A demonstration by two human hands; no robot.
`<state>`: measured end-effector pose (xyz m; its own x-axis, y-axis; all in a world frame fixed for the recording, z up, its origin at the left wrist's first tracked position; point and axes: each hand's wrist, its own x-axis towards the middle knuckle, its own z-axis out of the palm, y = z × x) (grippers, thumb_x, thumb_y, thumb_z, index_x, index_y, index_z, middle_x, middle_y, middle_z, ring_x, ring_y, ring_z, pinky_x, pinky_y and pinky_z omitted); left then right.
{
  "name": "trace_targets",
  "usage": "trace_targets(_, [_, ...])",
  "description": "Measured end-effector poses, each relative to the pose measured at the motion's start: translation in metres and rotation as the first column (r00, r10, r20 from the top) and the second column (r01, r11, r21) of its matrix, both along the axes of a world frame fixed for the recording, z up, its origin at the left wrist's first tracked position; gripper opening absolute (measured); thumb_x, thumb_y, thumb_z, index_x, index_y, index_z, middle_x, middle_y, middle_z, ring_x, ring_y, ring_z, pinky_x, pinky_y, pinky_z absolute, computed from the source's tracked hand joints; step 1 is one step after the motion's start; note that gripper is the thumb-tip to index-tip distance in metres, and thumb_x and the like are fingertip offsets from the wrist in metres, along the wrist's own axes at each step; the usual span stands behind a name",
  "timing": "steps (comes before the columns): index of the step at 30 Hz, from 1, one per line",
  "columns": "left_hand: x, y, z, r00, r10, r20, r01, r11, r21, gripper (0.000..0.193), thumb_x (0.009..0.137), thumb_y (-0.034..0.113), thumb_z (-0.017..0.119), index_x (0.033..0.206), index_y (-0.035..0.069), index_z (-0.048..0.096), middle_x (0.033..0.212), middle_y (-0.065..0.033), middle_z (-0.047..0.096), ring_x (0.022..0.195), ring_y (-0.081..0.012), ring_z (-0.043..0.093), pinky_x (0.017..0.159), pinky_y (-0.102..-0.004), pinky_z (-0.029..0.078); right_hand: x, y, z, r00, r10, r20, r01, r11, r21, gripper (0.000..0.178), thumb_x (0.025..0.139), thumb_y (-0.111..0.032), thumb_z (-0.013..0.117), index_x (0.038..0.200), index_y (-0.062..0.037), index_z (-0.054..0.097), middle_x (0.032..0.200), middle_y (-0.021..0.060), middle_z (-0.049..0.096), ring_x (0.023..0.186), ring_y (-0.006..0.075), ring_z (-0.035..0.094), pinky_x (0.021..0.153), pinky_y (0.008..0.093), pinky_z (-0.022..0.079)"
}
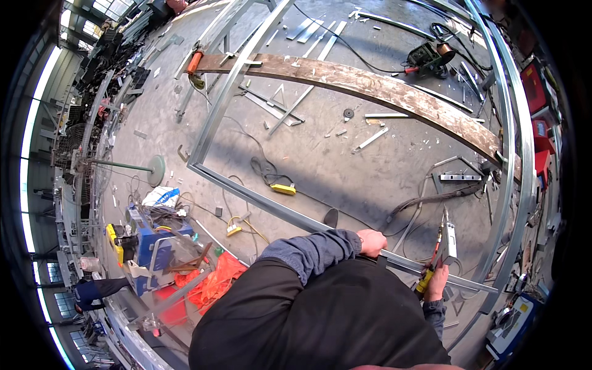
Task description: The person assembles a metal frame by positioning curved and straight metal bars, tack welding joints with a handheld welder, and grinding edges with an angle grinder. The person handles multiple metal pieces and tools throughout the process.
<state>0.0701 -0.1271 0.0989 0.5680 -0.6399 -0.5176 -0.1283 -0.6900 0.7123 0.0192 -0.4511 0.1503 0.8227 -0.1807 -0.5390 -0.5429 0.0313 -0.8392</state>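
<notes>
A large frame of silver square tube (268,202) lies across the view, its near bar passing just in front of my body. My left hand (372,242) is closed beside that bar. Its fingers are turned away, so what they grip, if anything, is hidden. Farther right, my right hand (438,282) is wrapped round a yellow-and-black handled tool (424,285) whose thin tip points away from me. A short silver metal piece (451,242) stands against the same hand, beside the tool. Whether the fingers hold it too, I cannot tell.
A rusty plank (345,77) crosses under the frame. Cables and a yellow power strip (283,189) lie on the floor. At left are a blue machine (157,243) and orange plastic sheeting (216,280). A wire-spool unit (425,58) stands far right; metal offcuts are scattered.
</notes>
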Motion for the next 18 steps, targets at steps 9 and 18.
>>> trace_targets(9, [-0.007,0.009,-0.005,0.999,0.002,-0.041,-0.001,0.999,0.032,0.037,0.084,0.044,0.078,0.107,0.016,0.08,0.1,-0.0155,0.078,0.1,-0.0399,0.073,0.087,-0.0515,0.057,-0.009,0.003,-0.042,1.0,0.002,-0.02,-0.002,0.999,0.036,0.033,0.114,-0.04,0.053,0.106,-0.0084,0.054,0.08,0.0071,0.064,0.056,0.0161,0.062,0.049,0.0314,0.051])
trace_targets(18, [-0.01,0.018,-0.02,1.0,-0.007,0.001,0.006,0.999,0.034,0.04,0.087,0.045,0.076,0.117,0.019,0.078,0.101,-0.0148,0.078,0.1,-0.0387,0.073,0.087,-0.0513,0.057,-0.019,0.014,-0.06,0.999,-0.035,-0.032,0.036,0.999,0.023,0.031,0.113,-0.037,0.054,0.11,-0.006,0.056,0.082,0.0067,0.064,0.059,0.0159,0.064,0.049,0.031,0.052])
